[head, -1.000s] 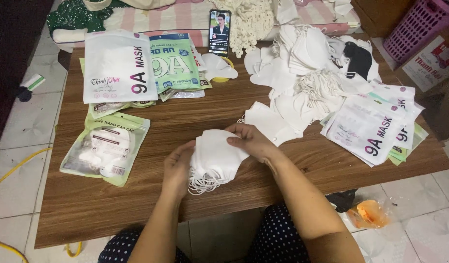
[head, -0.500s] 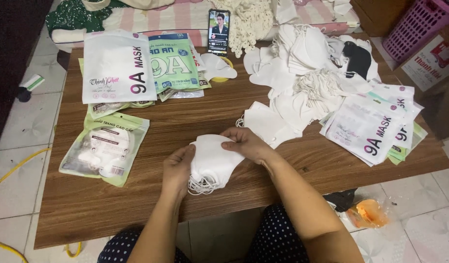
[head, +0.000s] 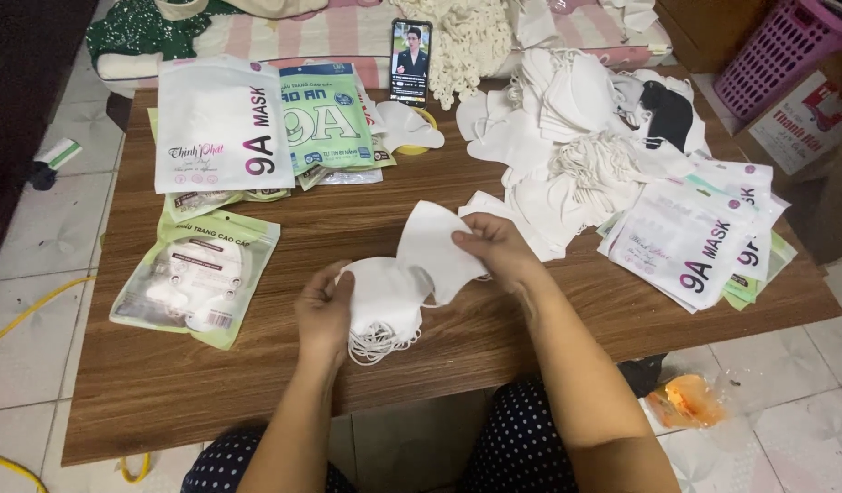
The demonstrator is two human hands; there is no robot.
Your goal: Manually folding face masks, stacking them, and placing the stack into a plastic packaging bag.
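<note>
My left hand [head: 325, 310] grips a small stack of white face masks [head: 384, 301] lying on the wooden table [head: 257, 383], its ear loops hanging toward me. My right hand [head: 494, 251] pinches one white mask [head: 432, 245] by its edge and holds it up, tilted, just above the right end of the stack.
A large heap of loose white masks [head: 576, 137] lies at the back right beside flat printed pouches [head: 686, 242]. Filled and empty pouches [head: 202, 274] sit left. A phone [head: 410, 62] stands upright at the back. A pink basket [head: 782, 55] is on the floor right.
My right hand has lifted one mask up off the stack; before, both hands were pressed on the stack together.
</note>
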